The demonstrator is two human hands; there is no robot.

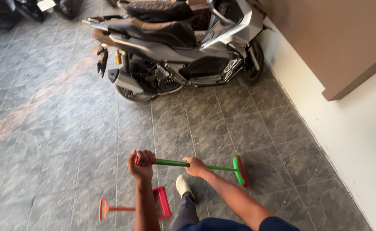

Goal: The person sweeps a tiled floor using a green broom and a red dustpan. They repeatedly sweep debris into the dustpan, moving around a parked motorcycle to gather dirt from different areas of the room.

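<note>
One green-handled broom (205, 166) lies across both grips: the left hand (141, 164) has its fingers wrapped tight round the red handle end, the right hand (195, 167) is closed further down the shaft, and the brush head sits on the grey tiled floor (59, 128) beyond the right fingers. Sweeping looks under way, with nothing gathered (no dirt pile shows). One red dustpan (153, 205) lies below the left fingers. One scooter (175, 47) is in full view, parked well beyond.

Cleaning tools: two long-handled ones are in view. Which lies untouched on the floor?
The red dustpan, lying flat beside the foot. The green-handled broom is gripped by the left hand and right hand.
</note>
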